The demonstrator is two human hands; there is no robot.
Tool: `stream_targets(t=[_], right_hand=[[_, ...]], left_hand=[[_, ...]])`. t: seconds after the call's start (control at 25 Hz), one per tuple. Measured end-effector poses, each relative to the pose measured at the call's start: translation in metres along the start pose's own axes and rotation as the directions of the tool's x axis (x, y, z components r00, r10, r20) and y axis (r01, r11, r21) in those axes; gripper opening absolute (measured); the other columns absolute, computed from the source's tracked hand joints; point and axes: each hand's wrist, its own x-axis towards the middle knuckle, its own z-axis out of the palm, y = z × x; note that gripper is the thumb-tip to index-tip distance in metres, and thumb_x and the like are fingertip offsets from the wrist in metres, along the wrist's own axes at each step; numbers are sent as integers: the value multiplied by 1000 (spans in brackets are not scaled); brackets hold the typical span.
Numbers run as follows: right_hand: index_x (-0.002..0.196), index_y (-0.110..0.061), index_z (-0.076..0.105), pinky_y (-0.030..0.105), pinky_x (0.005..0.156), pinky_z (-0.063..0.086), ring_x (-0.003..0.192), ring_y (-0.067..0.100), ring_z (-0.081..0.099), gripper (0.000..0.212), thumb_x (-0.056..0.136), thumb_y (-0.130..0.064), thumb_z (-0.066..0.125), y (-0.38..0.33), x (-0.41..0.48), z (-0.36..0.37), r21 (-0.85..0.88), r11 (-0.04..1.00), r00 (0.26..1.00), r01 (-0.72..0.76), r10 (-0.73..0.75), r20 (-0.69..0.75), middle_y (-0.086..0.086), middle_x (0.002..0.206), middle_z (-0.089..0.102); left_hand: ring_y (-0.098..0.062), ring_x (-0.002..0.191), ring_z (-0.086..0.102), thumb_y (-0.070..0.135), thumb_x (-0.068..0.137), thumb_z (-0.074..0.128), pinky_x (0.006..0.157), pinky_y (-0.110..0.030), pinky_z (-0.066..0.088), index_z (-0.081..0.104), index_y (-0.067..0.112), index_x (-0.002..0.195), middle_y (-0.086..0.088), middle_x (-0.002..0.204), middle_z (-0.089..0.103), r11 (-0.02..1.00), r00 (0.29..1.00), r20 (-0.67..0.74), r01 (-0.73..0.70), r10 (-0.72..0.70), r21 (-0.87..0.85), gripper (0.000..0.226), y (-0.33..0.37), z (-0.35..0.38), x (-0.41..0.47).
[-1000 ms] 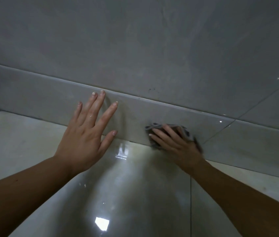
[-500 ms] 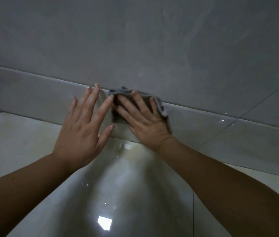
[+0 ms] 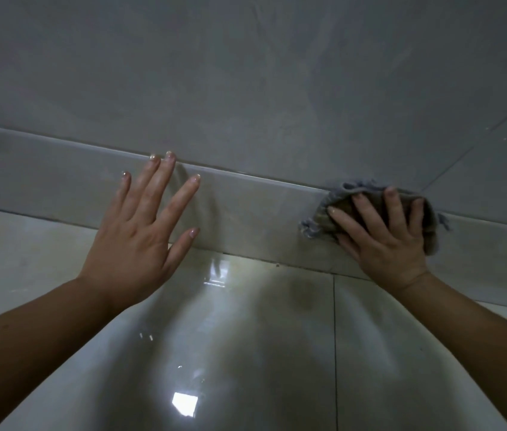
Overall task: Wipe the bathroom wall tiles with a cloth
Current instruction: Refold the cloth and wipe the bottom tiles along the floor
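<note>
Grey, frayed cloth (image 3: 333,200) lies under the right hand's (image 3: 382,241) straight, spread fingers, pressed to the skirting tile (image 3: 261,213) at right of centre. Left hand (image 3: 140,237) rests flat, fingers splayed, holding nothing, on that tile at centre-left, above the glossy floor (image 3: 246,353).

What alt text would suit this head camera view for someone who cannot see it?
A person's right hand presses a grey cloth against the low skirting tile of a grey bathroom wall. The left hand lies flat and spread on the same tile, above a glossy floor.
</note>
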Motion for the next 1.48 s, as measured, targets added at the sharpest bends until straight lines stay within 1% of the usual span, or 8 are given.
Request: stream_targets(t=[0.2, 0.44, 0.64, 0.76, 1.04, 1.12, 1.24, 1.48], right_hand=[[155, -26, 8, 66, 105, 22, 150, 30, -10, 84, 80, -8, 41, -29, -68, 11, 181, 981, 927, 69, -130, 352, 0, 163, 3], [151, -22, 34, 45, 105, 40, 149, 15, 14, 60, 96, 0, 26, -120, -1, 41, 422, 897, 941, 133, -248, 230, -8, 159, 28], [152, -14, 29, 30, 122, 5, 149, 16, 16, 54, 100, -5, 38, -195, 46, 64, 421, 876, 939, 234, -315, 134, -4, 159, 28], [150, -14, 36, 37, 115, 31, 147, 18, 23, 68, 86, 7, 45, -164, 31, 56, 511, 832, 922, 216, -346, 174, 0, 157, 32], [140, -25, 40, 59, 114, 15, 139, 40, 18, 48, 95, -35, 54, -21, -21, -7, 101, 964, 965, -245, 231, 127, 9, 149, 29], [139, -19, 38, 63, 113, 14, 138, 48, 18, 50, 95, -34, 54, -26, -31, -11, 97, 877, 875, -470, 450, 178, 16, 147, 27], [142, -9, 33, 66, 113, 22, 140, 52, 14, 54, 95, -27, 50, -66, -21, -20, 182, 537, 567, -824, 778, 270, 24, 152, 17], [150, 1, 25, 53, 120, 12, 145, 44, 8, 59, 97, -21, 42, -34, 34, -30, 415, 42, 132, -909, 973, 192, 32, 156, 13]], left_hand=[[-30, 152, 8, 42, 99, 37, 120, -56, 16, 22, 17, 156, -16, 164, 12, 1000, 1000, 28, -1, 1, 15, 64, -10, 0, -16], [-30, 153, 8, 43, 100, 37, 121, -56, 16, 24, 17, 155, -16, 164, 12, 999, 998, 55, 8, -10, 32, 63, -29, 3, -31], [-31, 152, 11, 43, 100, 37, 119, -57, 19, 26, 17, 155, -16, 164, 13, 999, 993, 112, -33, 29, 34, 62, -25, 14, -35], [-32, 152, 12, 43, 100, 36, 119, -57, 20, 26, 16, 154, -17, 163, 15, 998, 993, 108, -51, 49, 22, 61, -16, 16, -26], [-31, 152, 11, 42, 98, 38, 119, -58, 19, 24, 17, 154, -17, 163, 14, 994, 992, 68, -105, 107, -26, 63, 18, -2, -3], [-30, 152, 9, 42, 98, 39, 119, -58, 18, 24, 16, 155, -16, 163, 14, 994, 993, 55, -105, 106, -25, 64, 27, -11, 3], [-30, 153, 9, 41, 98, 38, 120, -56, 17, 24, 16, 155, -16, 164, 13, 992, 992, 42, -118, 120, -44, 63, 51, -19, 7], [-30, 152, 11, 43, 98, 37, 121, -53, 14, 23, 17, 155, -16, 163, 15, 983, 987, 14, -158, 160, -91, 64, 98, -25, 13]])
